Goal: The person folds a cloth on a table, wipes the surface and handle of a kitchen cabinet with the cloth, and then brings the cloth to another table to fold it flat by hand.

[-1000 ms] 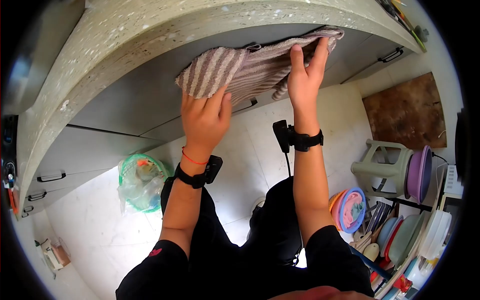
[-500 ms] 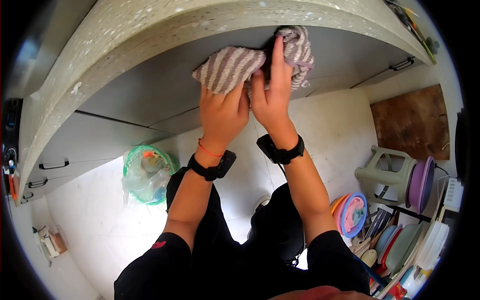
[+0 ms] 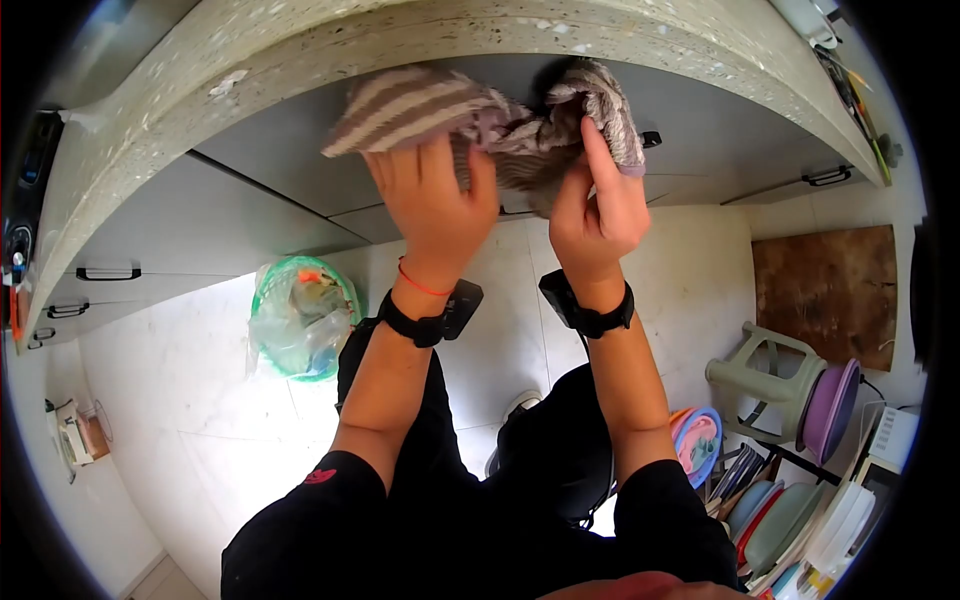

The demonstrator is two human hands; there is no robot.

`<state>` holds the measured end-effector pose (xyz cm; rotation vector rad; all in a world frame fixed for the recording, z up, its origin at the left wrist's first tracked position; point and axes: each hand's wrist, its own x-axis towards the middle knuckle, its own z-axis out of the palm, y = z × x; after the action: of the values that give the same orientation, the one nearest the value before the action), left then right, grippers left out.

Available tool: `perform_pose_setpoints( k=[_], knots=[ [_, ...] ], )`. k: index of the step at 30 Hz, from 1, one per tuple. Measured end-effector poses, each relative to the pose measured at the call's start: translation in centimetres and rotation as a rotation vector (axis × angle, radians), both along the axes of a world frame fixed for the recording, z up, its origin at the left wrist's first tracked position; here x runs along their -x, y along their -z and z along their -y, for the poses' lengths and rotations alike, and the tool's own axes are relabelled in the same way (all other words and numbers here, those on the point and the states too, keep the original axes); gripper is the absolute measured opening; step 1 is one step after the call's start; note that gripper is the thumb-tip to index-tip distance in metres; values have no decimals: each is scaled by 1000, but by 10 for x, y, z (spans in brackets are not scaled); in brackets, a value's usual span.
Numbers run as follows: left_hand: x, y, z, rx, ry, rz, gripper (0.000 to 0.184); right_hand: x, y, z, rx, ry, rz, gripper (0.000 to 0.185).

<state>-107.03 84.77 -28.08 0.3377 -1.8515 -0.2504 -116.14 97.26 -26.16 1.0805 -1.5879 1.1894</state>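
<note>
A brown-and-white striped cloth (image 3: 420, 105) stretches between my two hands, in front of the grey cabinet fronts (image 3: 270, 150) and just under the speckled countertop edge (image 3: 400, 40). My left hand (image 3: 435, 200) grips its left part, with the fingertips hidden behind the fabric. The right end, bunched up, is held by my right hand (image 3: 600, 205), whose index finger points up along it. Between the hands the cloth sags and looks slightly blurred. A black drawer handle (image 3: 650, 139) shows just right of the cloth.
A green basket (image 3: 352, 290) lined with a plastic bag stands on the floor at left. To the right are a stool (image 3: 765, 345), a purple basin (image 3: 832, 410), a brown board (image 3: 825, 290) and a rack holding several basins and lids.
My hands have moved apart, the right one toward the right and lower. The cloth, earlier bunched over both hands, is now spread wider between them. The view has shifted slightly.
</note>
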Motion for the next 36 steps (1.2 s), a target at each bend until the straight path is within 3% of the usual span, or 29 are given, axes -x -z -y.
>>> perform_pose_setpoints(
  k=[8,11,14,17,20,23,26,36],
  knots=[
    [-6,-10,9,-33,-57,-29,47,11,7,4,-34,140,108,48],
    [-6,-12,7,-14,-80,1,49,15,0,1,15,197,288,50],
    [-4,-9,5,2,-82,32,53,33,0,-8,2,249,111,44],
    [-4,-9,3,4,-87,69,56,30,-2,-10,3,248,249,36],
    [-2,-5,3,7,-96,93,57,30,-2,-10,-74,469,152,24],
    [-3,-4,3,9,-99,101,54,26,2,-6,4,174,645,20],
    [-3,-2,5,4,-115,113,49,28,8,-9,-97,192,671,23],
    [-4,-5,-6,-37,-99,227,46,18,-20,-5,68,98,589,21]
  ],
)
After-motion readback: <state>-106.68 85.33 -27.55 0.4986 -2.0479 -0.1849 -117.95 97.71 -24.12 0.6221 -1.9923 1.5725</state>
